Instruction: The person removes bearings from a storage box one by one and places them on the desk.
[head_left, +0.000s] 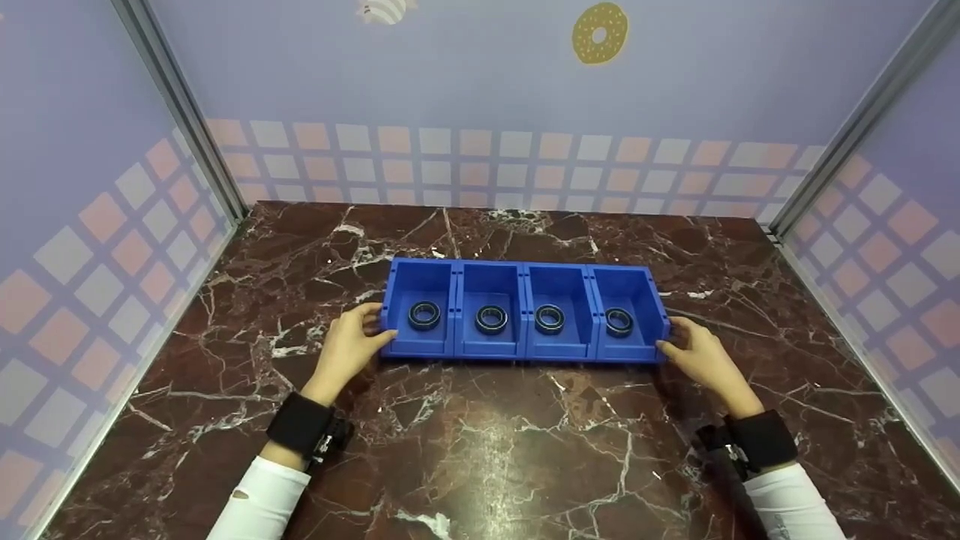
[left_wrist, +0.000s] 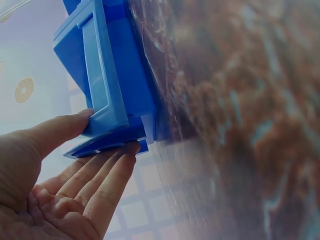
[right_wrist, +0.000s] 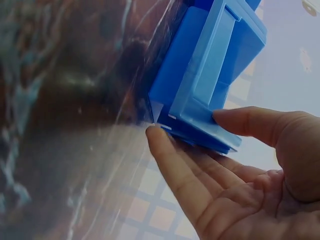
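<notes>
A row of several joined blue storage bins lies on the marble-patterned table, tilted slightly in the head view. Each compartment holds one dark ring that looks like a ball bearing; the leftmost bearing and rightmost bearing lie flat on the bin floors. My left hand grips the row's left end wall, thumb at the front corner and fingers along the outer side. At the opposite end, my right hand holds the right wall the same way. In the wrist views, the bin corners sit between thumb and fingers.
The dark red marble table extends in front of the bins and to both sides. A tiled-pattern back wall and two side walls enclose it, with metal posts at the corners. Black camera bands wrap both wrists.
</notes>
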